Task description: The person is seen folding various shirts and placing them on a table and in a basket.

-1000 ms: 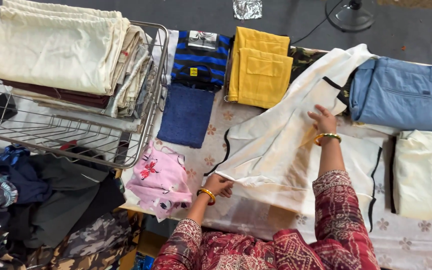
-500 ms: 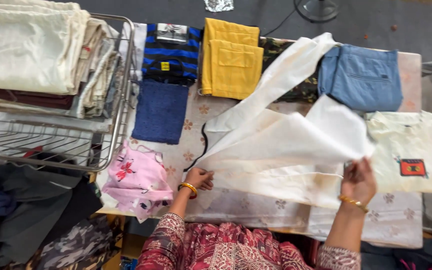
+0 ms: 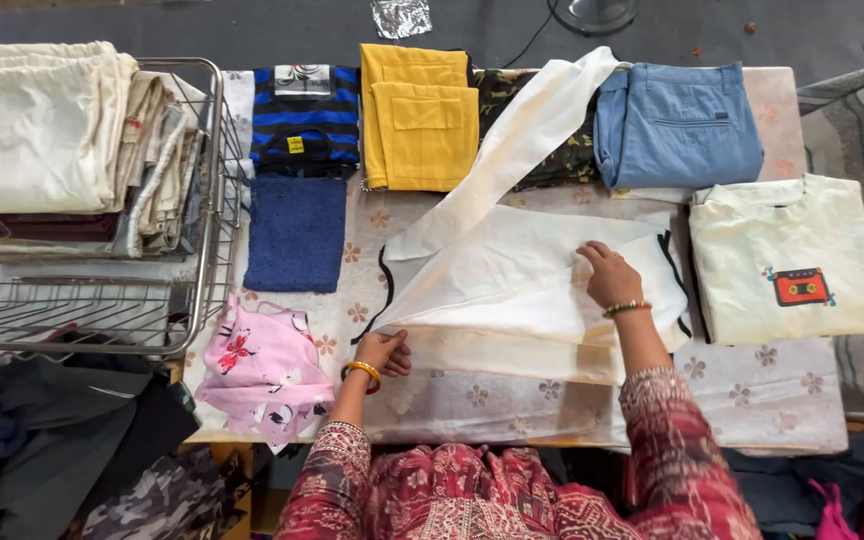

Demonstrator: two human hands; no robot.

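White garment (image 3: 522,290) lies half-folded; left hand (image 3: 384,352) pinches its near-left edge, right hand (image 3: 609,275) presses flat, fingers open, on its top layer beside a cream T-shirt (image 3: 787,255).

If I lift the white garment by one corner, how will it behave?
The white garment would probably hang limp: it already lies in soft folds under the right hand. It looks thin and light. Its long part reaching toward the yellow shorts may drag.

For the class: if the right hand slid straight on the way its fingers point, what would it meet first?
The right hand, flat on the white garment, points up-left; it would likely meet that garment's long raised sleeve first.
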